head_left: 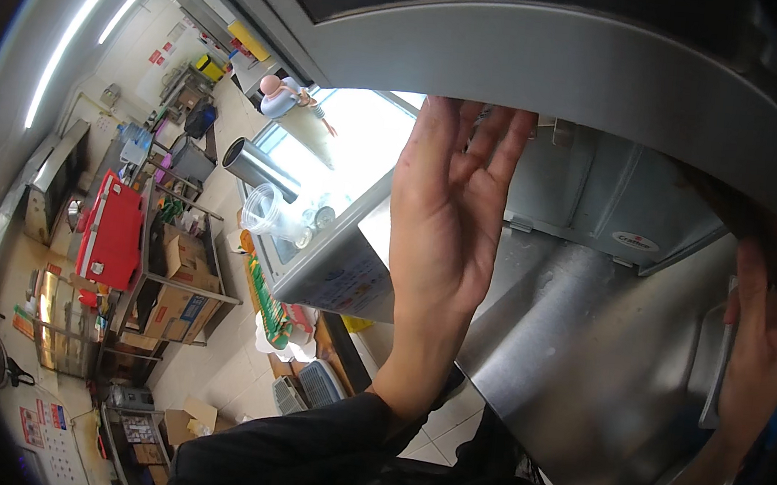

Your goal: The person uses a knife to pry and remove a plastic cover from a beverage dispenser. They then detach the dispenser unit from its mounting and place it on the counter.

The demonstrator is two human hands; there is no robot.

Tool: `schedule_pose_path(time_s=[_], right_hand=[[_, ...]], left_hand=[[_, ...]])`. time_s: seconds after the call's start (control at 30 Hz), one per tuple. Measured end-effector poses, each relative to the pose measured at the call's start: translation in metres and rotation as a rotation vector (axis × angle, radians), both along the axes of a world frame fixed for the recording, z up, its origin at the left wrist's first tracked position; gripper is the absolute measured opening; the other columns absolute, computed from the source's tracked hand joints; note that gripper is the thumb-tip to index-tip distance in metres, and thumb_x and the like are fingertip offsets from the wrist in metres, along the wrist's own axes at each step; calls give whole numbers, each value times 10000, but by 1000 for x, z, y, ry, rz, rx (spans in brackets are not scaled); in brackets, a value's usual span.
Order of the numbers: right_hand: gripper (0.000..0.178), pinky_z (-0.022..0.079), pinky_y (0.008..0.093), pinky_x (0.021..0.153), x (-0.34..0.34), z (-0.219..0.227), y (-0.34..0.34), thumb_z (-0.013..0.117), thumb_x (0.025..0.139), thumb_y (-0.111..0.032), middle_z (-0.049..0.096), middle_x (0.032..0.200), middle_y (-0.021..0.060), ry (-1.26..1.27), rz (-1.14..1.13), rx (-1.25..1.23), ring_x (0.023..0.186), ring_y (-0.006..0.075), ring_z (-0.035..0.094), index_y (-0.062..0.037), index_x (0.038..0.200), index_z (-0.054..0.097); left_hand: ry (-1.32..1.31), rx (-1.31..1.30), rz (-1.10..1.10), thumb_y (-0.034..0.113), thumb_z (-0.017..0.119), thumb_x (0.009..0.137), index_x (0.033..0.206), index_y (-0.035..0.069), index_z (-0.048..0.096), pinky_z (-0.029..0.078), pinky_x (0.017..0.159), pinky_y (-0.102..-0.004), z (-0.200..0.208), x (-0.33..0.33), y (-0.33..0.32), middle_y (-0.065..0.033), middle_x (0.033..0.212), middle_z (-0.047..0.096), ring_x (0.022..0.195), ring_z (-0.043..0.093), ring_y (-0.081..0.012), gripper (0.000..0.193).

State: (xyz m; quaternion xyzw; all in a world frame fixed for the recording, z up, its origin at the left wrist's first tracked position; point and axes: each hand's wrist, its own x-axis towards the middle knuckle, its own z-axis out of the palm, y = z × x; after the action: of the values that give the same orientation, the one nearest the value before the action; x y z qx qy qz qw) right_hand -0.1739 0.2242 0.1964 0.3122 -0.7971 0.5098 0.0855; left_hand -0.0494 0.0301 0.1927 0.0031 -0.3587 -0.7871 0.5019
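My left hand (447, 201) reaches up to the lower edge of a large grey metal panel (534, 57), palm partly showing. Its fingers hold the panel from beneath, with the fingertips hidden behind the edge. Toward the right rim my right hand (767, 294) is also raised below the panel, in shadow; its fingers are too dark and blurred to read. Between the two hands lie a shiny steel surface (575, 324) and grey inner walls (587, 186) with small hinge-like fittings. A metal edge or handle (712, 363) stands beside my right forearm.
Left of my left hand, a counter (330, 279) carries clear plastic cups (266, 212) and a steel cylinder (256, 166). Beyond are a person (281, 99), a red box (110, 232) and shelves with cardboard boxes (181, 312). Grey crates (316, 384) stand low beside the counter.
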Motion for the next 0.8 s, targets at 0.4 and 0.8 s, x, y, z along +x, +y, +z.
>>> schedule_pose_path(time_s=[0.4, 0.8], right_hand=[[304, 449, 258, 838, 1, -5, 2, 548, 906, -127, 620, 1092, 93, 269, 57, -109, 958, 150, 591, -38, 1196, 537], [274, 472, 315, 881, 0, 11, 7, 517, 890, -8, 549, 1146, 124, 448, 276, -65, 1043, 213, 554, 11, 1163, 509]], left_hand=[[158, 295, -77, 172, 508, 925, 1054, -21, 491, 405, 975, -361, 9, -7, -10, -113, 1026, 551, 1023, 514, -214, 233], [280, 513, -129, 243, 570, 886, 1030, -5, 486, 410, 960, -379, 25, -18, -6, -100, 979, 558, 980, 530, -223, 299]])
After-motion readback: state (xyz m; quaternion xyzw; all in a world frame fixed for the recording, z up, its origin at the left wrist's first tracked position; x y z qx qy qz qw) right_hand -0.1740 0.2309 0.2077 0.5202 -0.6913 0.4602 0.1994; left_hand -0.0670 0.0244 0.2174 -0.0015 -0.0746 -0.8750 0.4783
